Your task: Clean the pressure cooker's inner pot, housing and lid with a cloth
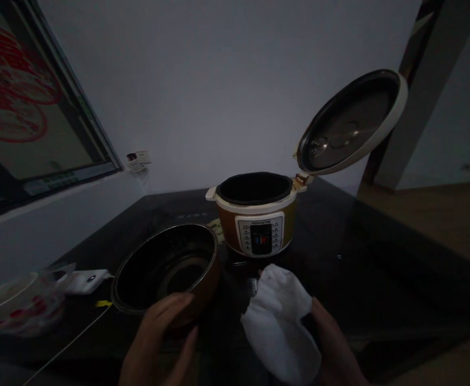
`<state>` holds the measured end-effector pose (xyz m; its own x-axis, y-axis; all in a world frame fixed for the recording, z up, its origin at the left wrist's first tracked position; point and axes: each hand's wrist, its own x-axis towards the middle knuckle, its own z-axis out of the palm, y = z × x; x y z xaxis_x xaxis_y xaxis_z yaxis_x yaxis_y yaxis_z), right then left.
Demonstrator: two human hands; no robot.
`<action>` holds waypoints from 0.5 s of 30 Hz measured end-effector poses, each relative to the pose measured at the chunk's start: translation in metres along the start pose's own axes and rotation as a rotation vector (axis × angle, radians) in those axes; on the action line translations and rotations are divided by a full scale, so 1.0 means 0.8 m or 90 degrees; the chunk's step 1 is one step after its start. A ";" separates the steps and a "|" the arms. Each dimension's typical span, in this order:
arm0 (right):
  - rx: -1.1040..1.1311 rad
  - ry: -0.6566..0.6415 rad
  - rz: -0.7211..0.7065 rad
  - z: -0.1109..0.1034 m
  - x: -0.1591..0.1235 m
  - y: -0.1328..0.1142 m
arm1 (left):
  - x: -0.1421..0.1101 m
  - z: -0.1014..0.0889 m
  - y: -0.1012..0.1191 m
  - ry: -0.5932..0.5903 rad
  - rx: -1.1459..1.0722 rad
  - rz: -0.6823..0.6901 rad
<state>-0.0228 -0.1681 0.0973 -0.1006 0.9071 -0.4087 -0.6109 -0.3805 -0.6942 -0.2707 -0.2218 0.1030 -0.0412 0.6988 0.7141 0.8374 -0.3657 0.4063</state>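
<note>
"Right hand point(333, 339) — busy?"

"Pinching the cloth point(281, 324). Left hand point(154, 335) — thumb and fingers apart — is by the pot's point(170, 271) near side, contact unclear; pot sits left of the cooker point(259, 230)."

"Step?"

"Handling the cloth beside the pot, I'd judge; next calls for steadying the pot."

"Brand?"

"Lettering point(261, 222) up front's too blurred to read."

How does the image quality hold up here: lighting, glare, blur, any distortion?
Head view: dim throughout, the inside of the cooker nearly black; head view: small glints on the open lid; head view: left hand, right hand and white cloth look soft, probably motion blur; head view: wide-angle stretching toward the edges, the bowl at left smeared.
</note>
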 end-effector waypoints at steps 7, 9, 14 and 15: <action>-0.130 -0.087 -0.137 0.009 0.011 -0.005 | -0.055 0.156 0.070 -0.194 -0.900 -0.635; -0.172 -0.069 -0.160 0.005 0.019 -0.002 | -0.060 0.175 0.066 -0.207 -0.990 -0.757; -0.205 -0.035 -0.200 -0.001 0.034 -0.005 | -0.049 0.163 0.053 -0.238 -0.928 -0.878; -0.218 -0.041 -0.214 -0.002 0.038 -0.006 | -0.044 0.157 0.052 -0.267 -0.890 -0.855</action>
<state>-0.0215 -0.1392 0.0871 0.0031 0.9951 -0.0983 -0.3250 -0.0920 -0.9412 -0.1657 -0.1847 0.0229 0.1130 0.8867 -0.4484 -0.5604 0.4295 0.7081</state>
